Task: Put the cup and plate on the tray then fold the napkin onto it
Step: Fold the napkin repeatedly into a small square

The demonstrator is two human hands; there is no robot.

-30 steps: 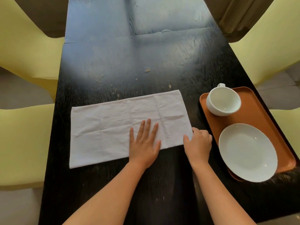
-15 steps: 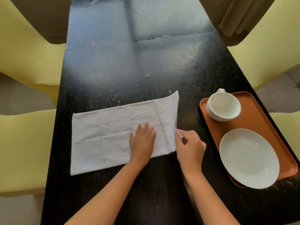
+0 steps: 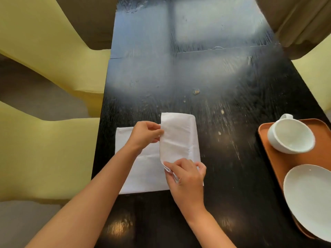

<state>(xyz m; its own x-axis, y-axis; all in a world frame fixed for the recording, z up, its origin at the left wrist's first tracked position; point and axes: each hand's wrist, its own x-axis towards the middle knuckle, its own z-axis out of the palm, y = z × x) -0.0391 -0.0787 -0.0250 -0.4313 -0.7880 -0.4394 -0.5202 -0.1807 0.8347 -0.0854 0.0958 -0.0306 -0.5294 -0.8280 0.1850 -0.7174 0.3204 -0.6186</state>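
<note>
A white cloth napkin [image 3: 143, 169] lies on the black table, its right part lifted and turned over to the left as a flap. My left hand [image 3: 146, 134] pinches the flap's far left edge. My right hand [image 3: 186, 176] pinches the flap's near corner. At the right edge an orange tray [image 3: 279, 158] carries a white cup [image 3: 291, 136] at its far end and a white plate [image 3: 308, 197] at its near end, the plate overhanging the tray's near rim. Both hands are well left of the tray.
The long black table [image 3: 206, 77] stretches away from me, with crumbs and scuffs in its middle. Yellow chairs [image 3: 44, 154] stand along the left side, and another yellow chair [image 3: 315, 68] sits at the right. A beige curtain [image 3: 295, 20] hangs at the far right.
My right hand lifted the napkin's right end and carried it leftward over the cloth. My left hand rose from pressing the napkin flat and took hold of the flap's far edge.
</note>
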